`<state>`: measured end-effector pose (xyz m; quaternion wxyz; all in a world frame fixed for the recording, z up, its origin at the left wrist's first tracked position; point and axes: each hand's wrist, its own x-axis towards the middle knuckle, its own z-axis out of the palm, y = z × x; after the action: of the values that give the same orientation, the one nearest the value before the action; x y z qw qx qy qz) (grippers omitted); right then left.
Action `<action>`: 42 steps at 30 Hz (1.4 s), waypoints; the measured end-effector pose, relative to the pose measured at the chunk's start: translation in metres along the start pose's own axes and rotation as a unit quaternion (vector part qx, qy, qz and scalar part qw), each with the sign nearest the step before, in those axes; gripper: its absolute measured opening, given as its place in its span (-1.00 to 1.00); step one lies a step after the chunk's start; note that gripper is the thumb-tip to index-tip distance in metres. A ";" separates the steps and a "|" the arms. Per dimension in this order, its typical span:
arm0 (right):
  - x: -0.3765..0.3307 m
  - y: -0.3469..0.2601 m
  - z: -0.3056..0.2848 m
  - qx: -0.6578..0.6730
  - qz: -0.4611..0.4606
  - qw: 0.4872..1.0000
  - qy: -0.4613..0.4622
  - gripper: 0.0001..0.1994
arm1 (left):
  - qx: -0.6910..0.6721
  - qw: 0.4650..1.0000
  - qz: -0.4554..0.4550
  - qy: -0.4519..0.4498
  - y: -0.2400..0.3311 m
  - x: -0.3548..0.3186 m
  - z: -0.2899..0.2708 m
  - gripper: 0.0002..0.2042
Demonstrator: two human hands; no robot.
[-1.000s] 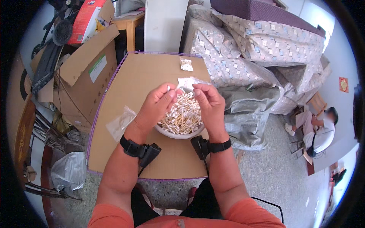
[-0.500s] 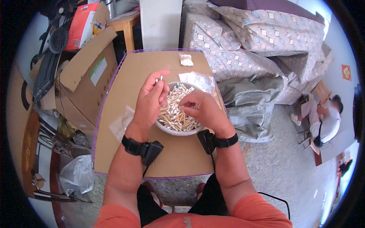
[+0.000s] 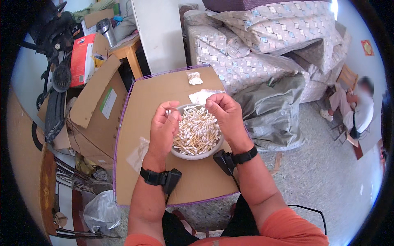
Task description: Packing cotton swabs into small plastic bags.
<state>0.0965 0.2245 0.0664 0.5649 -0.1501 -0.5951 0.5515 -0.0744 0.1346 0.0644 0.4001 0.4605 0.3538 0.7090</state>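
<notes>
A round light-coloured bowl (image 3: 196, 157), heaped with loose cotton swabs (image 3: 196, 133), stands on the cardboard-topped table (image 3: 135, 106). At the bowl's left rim, my left hand (image 3: 164, 129) is closed on cotton swabs; white tips show at its fingertips, but how many it holds is hidden. My right hand (image 3: 227, 119) is over the bowl's right far side, thumb and forefinger pinched on what looks like one cotton swab pointing left. A small clear packet of swabs (image 3: 194, 78) lies near the table's far edge.
Clear plastic bags lie behind the bowl (image 3: 201, 96) and left of it (image 3: 138, 156). An open cardboard box (image 3: 96, 110) stands left of the table. Covered furniture (image 3: 262, 49) and a grey sheet (image 3: 273, 115) are beyond and right. A person (image 3: 357, 110) sits far right.
My right hand has risen out of the swab heap, its fingers now pinched at the far rim. My left hand stays beside the bowl, closed on swabs. The whole view has shifted.
</notes>
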 end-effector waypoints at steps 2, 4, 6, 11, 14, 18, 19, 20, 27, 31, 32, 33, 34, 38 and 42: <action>-0.002 0.000 0.002 0.001 0.002 1.000 -0.002 -0.94 | 0.033 0.999 0.007 -0.006 0.002 -0.002 0.003 -0.82; -0.003 -0.002 0.005 0.003 0.004 1.000 -0.006 -0.94 | 0.046 0.999 0.003 -0.007 0.001 -0.002 -0.001 -0.83; -0.004 -0.003 0.007 0.002 0.006 1.000 -0.027 -0.95 | 0.058 0.998 -0.001 -0.008 -0.001 -0.003 -0.002 -0.83; -0.005 0.005 0.005 0.024 -0.009 0.999 -0.031 -0.95 | 0.145 0.988 0.038 0.022 -0.002 -0.002 0.006 -0.91; -0.004 0.004 0.008 0.031 -0.016 0.999 -0.033 -0.93 | 0.215 0.973 0.084 0.015 -0.009 -0.001 0.003 -0.93; -0.005 0.001 0.009 0.029 -0.022 0.999 -0.032 -0.91 | 0.258 0.964 0.065 0.006 -0.009 -0.001 0.004 -0.93; -0.006 0.001 0.009 0.029 -0.022 0.999 -0.032 -0.91 | 0.267 0.962 0.062 0.008 -0.008 -0.001 0.004 -0.93; -0.006 0.001 0.010 0.017 -0.026 0.999 -0.032 -0.91 | 0.276 0.959 0.058 0.009 -0.007 -0.001 0.005 -0.93; -0.006 0.011 0.009 -0.029 -0.037 0.998 -0.043 -0.93 | 0.297 0.951 0.089 0.010 -0.009 -0.001 0.003 -0.95; -0.012 0.009 0.015 -0.145 -0.022 0.986 -0.084 -0.96 | 0.147 0.983 0.104 0.028 -0.006 -0.004 0.003 -0.94; -0.011 0.008 0.017 -0.145 -0.023 0.986 -0.084 -0.96 | 0.113 0.990 0.088 0.022 -0.003 -0.004 0.003 -0.93; -0.012 0.008 0.017 -0.166 -0.034 0.980 -0.102 -0.95 | 0.113 0.990 0.087 0.022 -0.002 -0.005 0.004 -0.93; -0.012 0.008 0.017 -0.186 -0.045 0.974 -0.121 -0.94 | 0.080 0.994 0.067 0.012 0.000 -0.005 0.004 -0.93; -0.012 0.006 0.015 -0.229 -0.077 0.962 -0.124 -0.91 | 0.031 0.999 0.042 -0.012 0.001 -0.005 0.005 -0.93; -0.011 0.006 0.018 -0.142 -0.047 0.987 -0.057 -0.91 | 0.134 0.989 0.061 -0.004 -0.003 -0.004 0.008 -0.93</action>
<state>0.0825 0.2090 0.0606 0.5279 -0.1690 -0.7051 0.4422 -0.0650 0.1332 0.0630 0.2920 0.5337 0.4153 0.6763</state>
